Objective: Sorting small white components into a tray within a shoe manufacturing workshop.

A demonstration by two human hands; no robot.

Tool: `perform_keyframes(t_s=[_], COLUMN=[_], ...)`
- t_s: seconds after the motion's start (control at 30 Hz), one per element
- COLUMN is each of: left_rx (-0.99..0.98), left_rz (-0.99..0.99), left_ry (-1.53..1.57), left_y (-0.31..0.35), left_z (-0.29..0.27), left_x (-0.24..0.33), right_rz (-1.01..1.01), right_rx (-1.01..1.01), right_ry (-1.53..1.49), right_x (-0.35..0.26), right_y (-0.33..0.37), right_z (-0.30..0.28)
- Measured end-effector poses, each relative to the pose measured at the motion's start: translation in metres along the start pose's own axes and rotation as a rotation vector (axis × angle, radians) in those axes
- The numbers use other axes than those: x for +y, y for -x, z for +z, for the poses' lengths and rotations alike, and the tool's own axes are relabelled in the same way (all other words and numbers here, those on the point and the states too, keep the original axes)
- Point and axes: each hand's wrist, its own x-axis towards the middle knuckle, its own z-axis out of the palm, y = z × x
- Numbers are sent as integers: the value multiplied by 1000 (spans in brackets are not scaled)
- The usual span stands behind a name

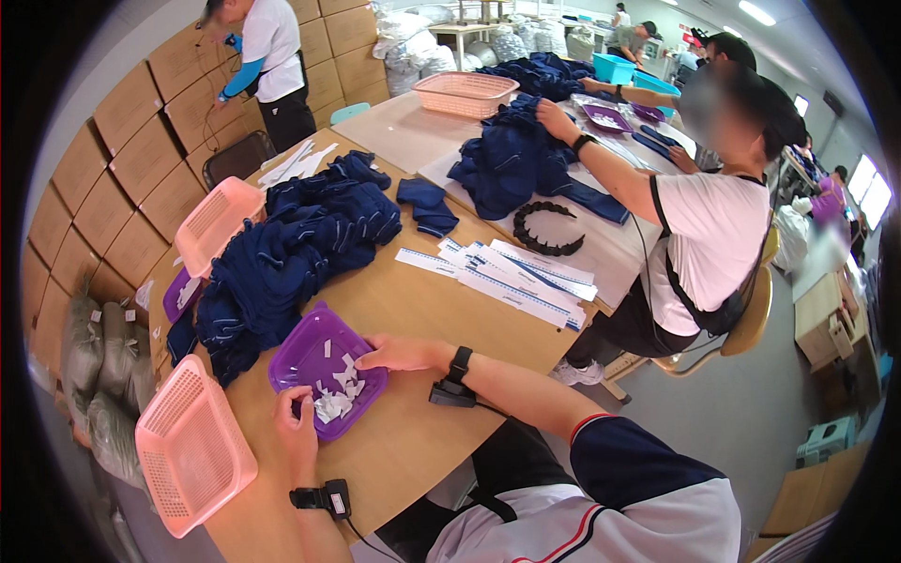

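A purple plastic basket (298, 352) sits tilted near the front edge of the brown table, with small white paper labels (340, 396) scattered inside it. At its near left rim, my left hand (297, 420) is closed with bent fingers on the edge. My right hand (405, 354) grips the right rim, its fingertips reaching in beside the labels; some of its fingers are hidden. Just beyond the basket lies a heap of dark blue garments (282, 253). Both of my wrists wear black bands with small boxes and cables.
Pink baskets (192, 460) stand at the left. White printed paper strips (511, 281) and a black braided headband (526, 230) lie to the right. Across the table, a person (718, 197) handles more blue garments (516, 159). Stacked cartons (131, 178) line the left wall.
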Motion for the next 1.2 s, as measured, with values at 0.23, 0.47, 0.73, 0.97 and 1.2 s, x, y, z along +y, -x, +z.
perform_keyframes(t_s=[0.23,0.47,0.73,0.97,1.2], left_rx=[20,-59,9,-18,4], left_rz=[-54,-52,-50,-20,-19], left_ry=[27,-35,1,-51,-7], left_y=[1,0,0,1,1], left_z=[-1,-5,2,-6,-1], left_x=[-12,-8,-1,-7,-13], right_rz=[-20,-28,-80,-21,-33], right_rx=[26,45,80,27,17], right_ry=[77,157,47,97,121], right_x=[-7,-2,5,-5,-5], right_y=[3,-1,-2,1,0], right_z=[7,2,2,6,5])
